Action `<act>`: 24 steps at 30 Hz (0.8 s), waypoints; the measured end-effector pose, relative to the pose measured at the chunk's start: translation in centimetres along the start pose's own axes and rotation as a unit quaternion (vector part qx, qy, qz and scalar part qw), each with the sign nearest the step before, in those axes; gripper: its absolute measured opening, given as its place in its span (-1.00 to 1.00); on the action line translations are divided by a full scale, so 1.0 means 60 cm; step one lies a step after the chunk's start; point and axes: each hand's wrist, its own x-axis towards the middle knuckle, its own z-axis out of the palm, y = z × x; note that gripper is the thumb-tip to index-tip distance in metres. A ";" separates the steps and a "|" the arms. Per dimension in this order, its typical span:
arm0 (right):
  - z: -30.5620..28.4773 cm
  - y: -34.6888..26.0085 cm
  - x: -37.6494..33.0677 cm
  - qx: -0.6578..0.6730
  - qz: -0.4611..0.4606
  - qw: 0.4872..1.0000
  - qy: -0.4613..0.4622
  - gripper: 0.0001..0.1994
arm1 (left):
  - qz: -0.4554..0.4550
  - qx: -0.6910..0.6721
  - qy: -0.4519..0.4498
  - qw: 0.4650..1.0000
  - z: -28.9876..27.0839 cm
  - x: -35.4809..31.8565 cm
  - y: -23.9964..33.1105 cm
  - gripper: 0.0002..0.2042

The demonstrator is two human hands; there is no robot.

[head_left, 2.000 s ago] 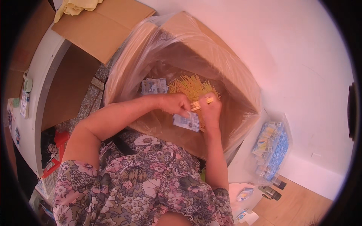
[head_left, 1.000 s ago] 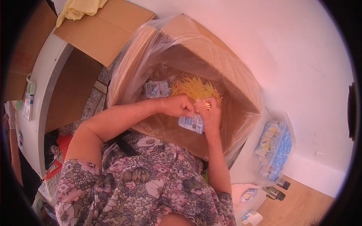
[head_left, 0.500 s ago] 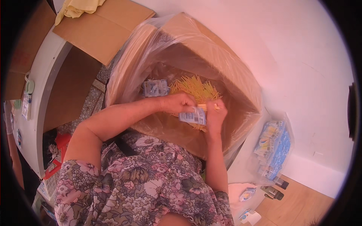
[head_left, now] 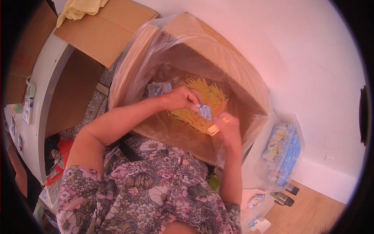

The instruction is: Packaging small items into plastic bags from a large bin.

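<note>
My left hand [head_left: 181, 98] is closed, its thumb and fingers pinching a small clear-and-blue plastic packet [head_left: 205, 112] over the carton. Just right of it, slightly blurred, my right hand [head_left: 229, 128] closes round a small bundle of thin yellow sticks [head_left: 214, 129]. The bundle and the packet are apart. Below both hands, a loose heap of similar yellow sticks [head_left: 208, 93] lies in the large cardboard carton [head_left: 222, 46], which has a clear plastic liner. Another blue-edged packet [head_left: 157, 89] rests inside the carton, left of the heap and partly behind my left hand.
Right of the carton stands a clear bag [head_left: 281, 154] of blue-patterned packets. Small packets [head_left: 256, 200] lie nearer me on the pale surface. A flattened cardboard sheet [head_left: 107, 33] with a yellow cloth [head_left: 83, 7] is at the upper left, beside a white-edged table [head_left: 39, 101].
My right hand has moved right and slightly nearer me with the yellow sticks, away from the packet. My left hand has shifted up and left, and the packet has turned in its pinch.
</note>
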 end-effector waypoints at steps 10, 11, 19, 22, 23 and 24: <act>0.024 -0.021 0.025 -0.108 -0.154 0.980 0.071 -0.79 | 0.036 0.000 -0.052 0.998 0.010 -0.001 0.007 -0.87; 0.027 -0.022 0.026 -0.161 -0.177 0.967 0.082 -0.80 | 0.028 0.011 -0.060 0.998 0.008 -0.002 0.006 -0.87; 0.045 -0.046 0.006 -0.240 -0.261 0.933 0.059 -0.78 | -0.020 -0.063 -0.055 0.996 0.013 -0.006 0.014 -0.85; 0.026 -0.039 0.009 -0.140 -0.232 0.960 0.063 -0.77 | -0.047 -0.076 -0.047 0.995 0.007 -0.005 0.008 -0.83; 0.027 -0.030 0.010 -0.143 -0.255 0.953 0.083 -0.78 | -0.060 -0.058 -0.045 0.995 0.004 -0.005 0.005 -0.84; 0.030 -0.022 0.011 -0.145 -0.278 0.944 0.104 -0.78 | -0.073 -0.040 -0.043 0.996 0.001 -0.005 0.003 -0.84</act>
